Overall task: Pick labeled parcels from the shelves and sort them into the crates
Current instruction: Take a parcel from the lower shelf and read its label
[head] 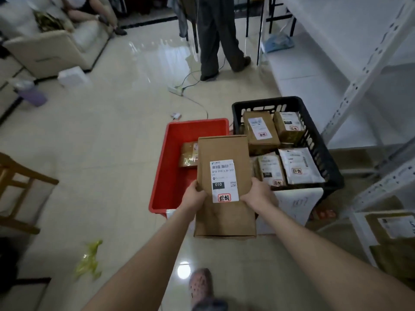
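The floor (pixel 112 153) is glossy light tile. Two crates stand on it side by side, near the foot of white metal shelving (pixel 370 75) at the right edge of view.

**Crates**
- The red crate (pixel 161 164) is on the left. It holds one small brown parcel (pixel 188 157) wrapped in clear tape, lying against the right side.
- The black crate (pixel 265 102) is on the right, just beside the red one. It holds several labelled parcels: two brown boxes (pixel 260 131) at the far end, and a white mailer bag (pixel 299 166) and a further brown parcel (pixel 269 169) at the near end.
- A white sheet (pixel 294 205) with handwriting hangs on its near wall.

**Held parcel**
- A flat brown cardboard parcel (pixel 224 218) is held off the floor in both hands, face up. In view it overlaps the right side of the red crate and the left rim of the black crate.
- Its white label (pixel 224 180) shows a barcode, a black block reading "010" and a red-bordered stamp at the bottom.

**Hands**
- The left hand (pixel 194 195) grips the left edge, thumb on the top face. Its fingers are wrapped under the parcel and hidden.
- The right hand (pixel 258 193) grips the right edge, thumb lying beside the label. Its fingers are also hidden underneath.

**Surroundings**
- A person (pixel 215 41) in grey trousers stands at the far end of the room, with a white power strip (pixel 176 89) and its cable near their feet.
- A cream sofa (pixel 51 48) stands at the far left, a wooden chair (pixel 13 187) at the left edge, and a crumpled green bag (pixel 89 259) lies on the floor.
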Available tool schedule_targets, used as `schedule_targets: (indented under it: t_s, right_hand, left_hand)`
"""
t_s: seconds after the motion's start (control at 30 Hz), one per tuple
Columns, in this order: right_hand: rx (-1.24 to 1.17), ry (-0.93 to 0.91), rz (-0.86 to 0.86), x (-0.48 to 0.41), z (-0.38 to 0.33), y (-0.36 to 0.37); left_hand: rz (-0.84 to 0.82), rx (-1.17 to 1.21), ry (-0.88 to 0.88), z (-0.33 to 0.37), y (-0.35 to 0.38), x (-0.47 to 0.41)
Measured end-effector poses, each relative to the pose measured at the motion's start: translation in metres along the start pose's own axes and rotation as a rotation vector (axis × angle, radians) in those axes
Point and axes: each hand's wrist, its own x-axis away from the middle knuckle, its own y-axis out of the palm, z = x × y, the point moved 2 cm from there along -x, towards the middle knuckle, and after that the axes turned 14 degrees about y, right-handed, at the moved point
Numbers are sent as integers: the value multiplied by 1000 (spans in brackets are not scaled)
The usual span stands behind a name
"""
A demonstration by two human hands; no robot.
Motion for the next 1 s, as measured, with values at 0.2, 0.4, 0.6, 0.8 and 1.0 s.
schedule_targets:
  t_s: [0.2, 0.4, 0.6, 0.8, 1.0]
  right_hand:
    - [53, 22, -71, -63, -105, 53]
    - [53, 116, -164, -127, -178, 134]
    - [-8, 156, -259, -179, -210, 204]
    - [-58, 174, -400, -228, -217, 263]
    - [-7, 237, -406, -243, -186, 286]
  left_hand:
    - [-4, -40, -32, -22, -63, -109]
    - [-55, -227, -78, -65, -108, -218]
    - [11, -441, -109, -107, -114, -286]
    - [60, -531, -202, -160, -90, -324]
    - [-110, -502, -303, -201, -66, -333]
